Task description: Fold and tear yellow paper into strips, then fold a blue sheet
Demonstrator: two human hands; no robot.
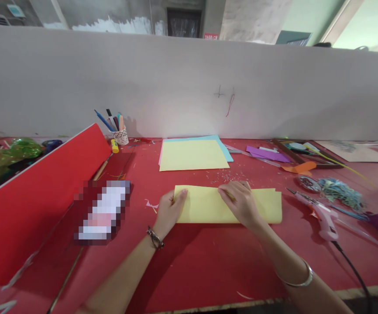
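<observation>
A folded sheet of yellow paper [205, 207] lies lengthwise on the red table, its fold toward me. My left hand [171, 207] grips its left end, thumb on top and fingers behind the upper edge. My right hand [241, 200] is closed at the middle of the upper edge, thumb and finger pinching the layers there. Whether anything else sits under its curled fingers is hidden. At the right end the layers' upper edges are slightly offset. Just beyond, a stack of paper [194, 155] has a yellow sheet on top, with blue and pink showing beneath.
Left are a blurred phone-like object [104, 211], a leaning red board [45, 196] and a cup of pens [121, 136]. Right are a pink glue gun [321, 213] with its cord, shredded paper strands [341, 194], purple paper [267, 153] and a brown frame [326, 162]. A white partition [176, 87] stands behind.
</observation>
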